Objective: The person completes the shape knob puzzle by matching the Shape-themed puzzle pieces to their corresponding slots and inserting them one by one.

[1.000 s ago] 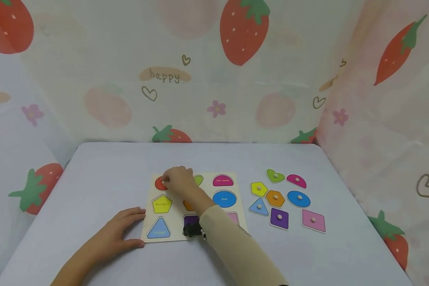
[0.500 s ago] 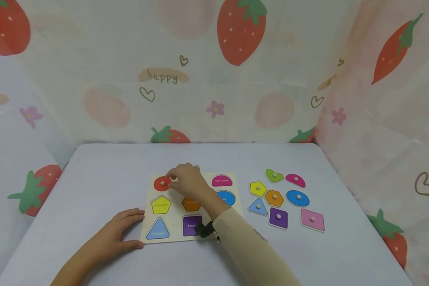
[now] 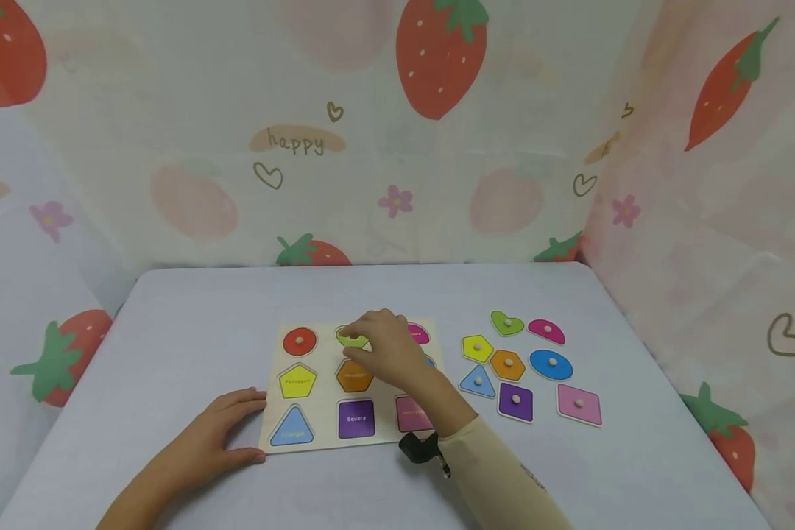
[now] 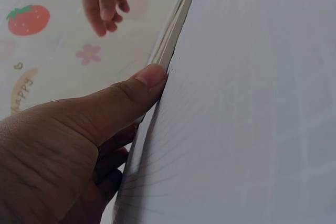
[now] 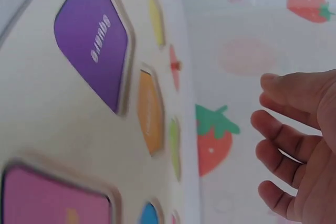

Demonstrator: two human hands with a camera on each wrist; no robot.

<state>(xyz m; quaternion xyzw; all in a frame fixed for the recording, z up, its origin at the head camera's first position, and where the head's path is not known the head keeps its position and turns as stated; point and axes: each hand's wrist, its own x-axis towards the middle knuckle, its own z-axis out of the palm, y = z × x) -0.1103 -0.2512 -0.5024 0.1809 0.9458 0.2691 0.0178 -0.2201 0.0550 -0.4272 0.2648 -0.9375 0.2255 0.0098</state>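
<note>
A cream shape puzzle board [image 3: 324,401] lies on the table, its recesses coloured and labelled. A red circle piece [image 3: 300,341] with a small knob sits in its top left recess. My left hand [image 3: 215,434] rests at the board's left edge, thumb and fingertips touching it; in the left wrist view the thumb [image 4: 126,95] lies along that edge. Above the board's right half hovers my right hand [image 3: 391,350], fingers loosely bent and holding nothing, as the right wrist view of the hand [image 5: 299,145] confirms. It partly hides the heart, half-round and oval recesses.
Several knobbed pieces lie right of the board: a green heart [image 3: 506,323], a magenta half round [image 3: 546,331], a yellow pentagon [image 3: 478,348], an orange hexagon [image 3: 507,365], a blue oval [image 3: 551,365], a light blue triangle [image 3: 478,382], a purple square [image 3: 515,403] and a pink rectangle [image 3: 579,404].
My right hand has let go of the red circle piece, which stays in its recess, and has moved right over the board. The left hand keeps its place at the board's edge.
</note>
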